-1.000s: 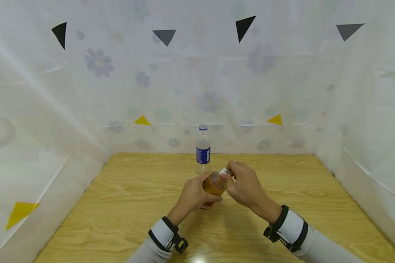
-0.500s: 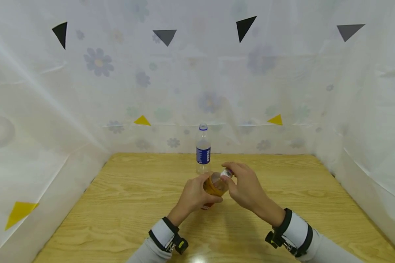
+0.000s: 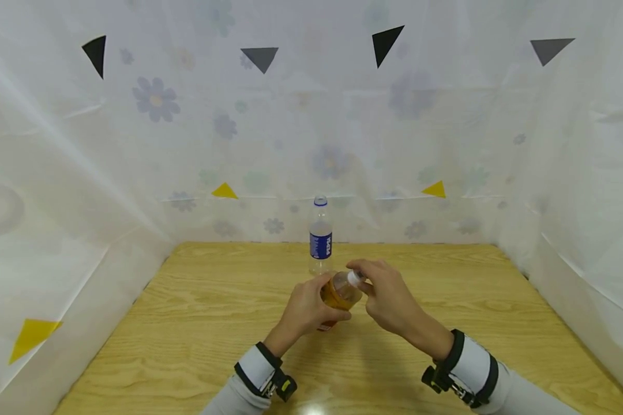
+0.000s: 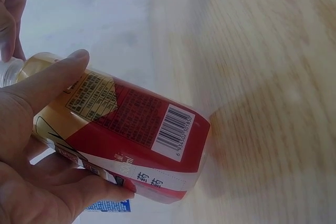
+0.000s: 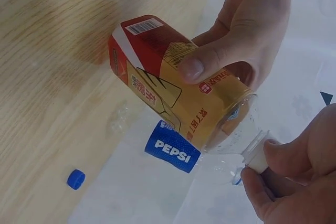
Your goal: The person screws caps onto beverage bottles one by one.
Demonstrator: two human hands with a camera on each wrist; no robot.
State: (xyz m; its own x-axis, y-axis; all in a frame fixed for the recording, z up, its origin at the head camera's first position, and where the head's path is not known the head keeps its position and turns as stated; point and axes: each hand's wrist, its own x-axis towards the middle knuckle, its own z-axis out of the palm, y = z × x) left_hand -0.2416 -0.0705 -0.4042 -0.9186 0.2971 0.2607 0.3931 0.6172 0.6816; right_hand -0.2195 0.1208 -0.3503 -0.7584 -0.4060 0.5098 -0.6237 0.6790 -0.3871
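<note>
My left hand (image 3: 307,308) grips a drink bottle (image 4: 136,124) with a red and gold label, its thumb lying along the side. The bottle is tilted, its neck toward my right hand (image 3: 393,298). The thumb and fingers of that hand pinch a white cap (image 5: 257,158) at the bottle's mouth; part of the cap is hidden by them. Behind the drink bottle a clear Pepsi bottle (image 3: 320,245) with a blue label stands upright and uncapped. In the right wrist view a loose blue cap (image 5: 76,179) lies on the table.
A wooden table (image 3: 213,323) spreads under both hands. White flower-printed sheeting (image 3: 291,132) encloses its back and sides, with black, grey and yellow triangles on it.
My right hand has shifted slightly right, its fingers moving around the white cap, which now shows differently. The left hand and the Pepsi bottle have stayed put.
</note>
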